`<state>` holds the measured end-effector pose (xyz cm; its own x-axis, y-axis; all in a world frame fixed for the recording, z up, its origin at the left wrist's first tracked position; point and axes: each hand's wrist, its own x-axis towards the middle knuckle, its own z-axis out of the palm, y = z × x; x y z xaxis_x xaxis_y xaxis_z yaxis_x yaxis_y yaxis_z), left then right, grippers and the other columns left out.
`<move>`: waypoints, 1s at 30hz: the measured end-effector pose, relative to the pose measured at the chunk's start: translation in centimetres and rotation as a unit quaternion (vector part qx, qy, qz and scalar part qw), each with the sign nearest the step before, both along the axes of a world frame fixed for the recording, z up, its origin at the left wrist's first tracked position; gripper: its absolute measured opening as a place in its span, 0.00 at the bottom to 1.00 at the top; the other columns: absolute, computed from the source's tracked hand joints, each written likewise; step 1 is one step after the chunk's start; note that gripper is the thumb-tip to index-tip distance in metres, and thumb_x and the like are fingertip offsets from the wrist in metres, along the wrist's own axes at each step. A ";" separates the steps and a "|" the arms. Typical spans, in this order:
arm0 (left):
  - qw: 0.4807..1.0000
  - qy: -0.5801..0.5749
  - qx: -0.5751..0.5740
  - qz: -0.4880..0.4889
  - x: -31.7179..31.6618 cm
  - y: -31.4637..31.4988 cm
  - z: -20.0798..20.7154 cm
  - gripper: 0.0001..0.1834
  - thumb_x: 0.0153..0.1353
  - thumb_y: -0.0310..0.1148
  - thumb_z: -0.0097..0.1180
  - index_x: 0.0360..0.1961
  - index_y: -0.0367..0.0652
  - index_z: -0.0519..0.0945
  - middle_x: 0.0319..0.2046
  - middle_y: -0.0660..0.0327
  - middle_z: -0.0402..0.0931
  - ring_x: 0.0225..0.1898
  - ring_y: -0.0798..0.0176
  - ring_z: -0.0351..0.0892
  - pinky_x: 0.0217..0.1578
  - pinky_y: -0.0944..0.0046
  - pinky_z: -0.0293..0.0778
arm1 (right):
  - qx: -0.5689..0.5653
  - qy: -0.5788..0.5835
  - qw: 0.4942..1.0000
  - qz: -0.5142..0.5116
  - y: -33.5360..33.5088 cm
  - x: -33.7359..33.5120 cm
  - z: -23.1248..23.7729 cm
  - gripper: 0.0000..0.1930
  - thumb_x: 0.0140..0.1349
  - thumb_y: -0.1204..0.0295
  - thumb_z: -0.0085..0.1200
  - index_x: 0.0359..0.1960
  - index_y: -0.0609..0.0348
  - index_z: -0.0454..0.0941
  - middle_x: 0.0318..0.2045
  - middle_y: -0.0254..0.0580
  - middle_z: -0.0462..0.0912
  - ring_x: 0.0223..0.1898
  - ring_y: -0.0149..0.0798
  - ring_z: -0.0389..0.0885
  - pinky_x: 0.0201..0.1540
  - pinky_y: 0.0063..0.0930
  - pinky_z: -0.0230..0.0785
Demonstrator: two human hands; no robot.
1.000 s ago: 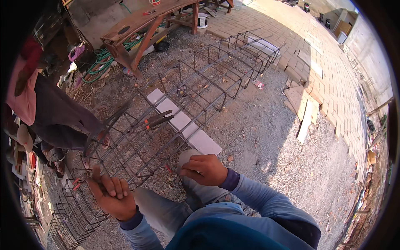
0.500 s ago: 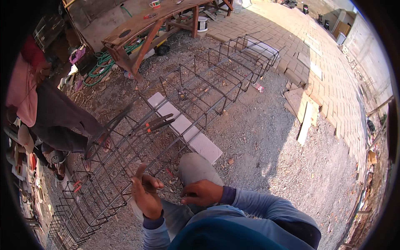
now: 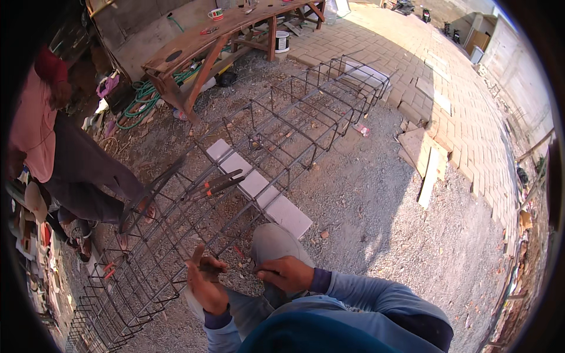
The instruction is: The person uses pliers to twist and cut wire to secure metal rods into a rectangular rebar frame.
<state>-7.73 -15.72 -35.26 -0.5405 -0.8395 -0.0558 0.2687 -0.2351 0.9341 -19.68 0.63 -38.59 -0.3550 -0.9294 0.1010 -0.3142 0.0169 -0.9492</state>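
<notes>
A long rebar cage (image 3: 268,150) runs diagonally across the gravel in front of me, from far right to near left. My left hand (image 3: 207,285) is beside its near edge, fingers spread and palm turned inward. Over my bent knee, my right hand (image 3: 288,273) is closed, thumb and fingers pinched together; whatever they hold, if anything, is too small to make out. A dark hand tool with orange-red parts (image 3: 218,183) lies on the bars, and a red-handled tool (image 3: 109,270) sits further left on the cage.
White blocks (image 3: 285,216) lie under the cage. Another person (image 3: 88,153) stands at its left side. Behind are a wooden bench (image 3: 203,41), a green hose (image 3: 138,103) and a paint bucket (image 3: 282,42). Paving bricks (image 3: 465,153) and boards (image 3: 429,176) are at the right.
The fingers of my right hand have drawn closer together over the knee. My left hand stays spread beside the cage. The view has shifted slightly.
</notes>
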 end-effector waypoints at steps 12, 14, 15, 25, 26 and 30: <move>1.000 -0.008 -0.004 0.008 0.4 -0.7 -0.1 0.34 0.67 0.59 0.36 0.52 0.36 0.73 0.23 0.62 0.73 0.26 0.65 0.76 0.27 0.67 0.71 | -0.008 0.018 1.000 -0.007 0.1 0.0 0.1 0.11 0.63 0.68 0.51 0.42 0.60 0.79 0.31 0.51 0.82 0.33 0.48 0.83 0.36 0.34 0.74; 1.000 -0.007 -0.007 0.010 0.4 -0.8 0.0 0.34 0.67 0.59 0.36 0.52 0.36 0.73 0.23 0.62 0.72 0.26 0.65 0.76 0.27 0.67 0.71 | -0.016 0.022 1.000 -0.008 0.1 0.0 -0.2 0.11 0.63 0.68 0.52 0.42 0.60 0.79 0.31 0.51 0.82 0.32 0.48 0.83 0.36 0.35 0.74; 1.000 -0.006 -0.009 0.013 0.4 -0.8 0.0 0.34 0.67 0.59 0.36 0.52 0.36 0.73 0.23 0.62 0.72 0.26 0.65 0.76 0.27 0.67 0.71 | -0.016 0.022 1.000 -0.009 0.2 0.0 -0.1 0.11 0.63 0.68 0.52 0.42 0.60 0.79 0.31 0.51 0.82 0.32 0.48 0.83 0.36 0.35 0.74; 0.998 0.043 0.008 0.054 1.1 -1.2 0.2 0.31 0.68 0.55 0.36 0.52 0.36 0.73 0.22 0.64 0.71 0.24 0.68 0.74 0.28 0.68 0.72 | 0.015 -0.013 0.999 0.040 -0.4 -0.3 0.1 0.11 0.64 0.68 0.50 0.43 0.61 0.79 0.30 0.49 0.82 0.32 0.44 0.82 0.37 0.33 0.72; 0.996 0.072 0.016 0.040 1.0 -1.5 -0.1 0.31 0.69 0.54 0.36 0.54 0.36 0.72 0.22 0.64 0.70 0.25 0.68 0.74 0.28 0.68 0.73 | 0.038 -0.049 0.996 0.064 -0.3 -0.2 -0.1 0.12 0.65 0.67 0.49 0.43 0.61 0.79 0.30 0.46 0.83 0.32 0.42 0.82 0.37 0.31 0.72; 0.992 0.116 -0.028 0.035 0.7 -1.5 -0.2 0.30 0.70 0.50 0.36 0.60 0.34 0.66 0.21 0.67 0.67 0.27 0.68 0.72 0.30 0.66 0.73 | 0.106 -0.321 0.925 0.171 0.7 -0.5 -0.1 0.15 0.69 0.65 0.46 0.44 0.63 0.79 0.21 0.27 0.73 0.24 0.20 0.66 0.27 0.19 0.61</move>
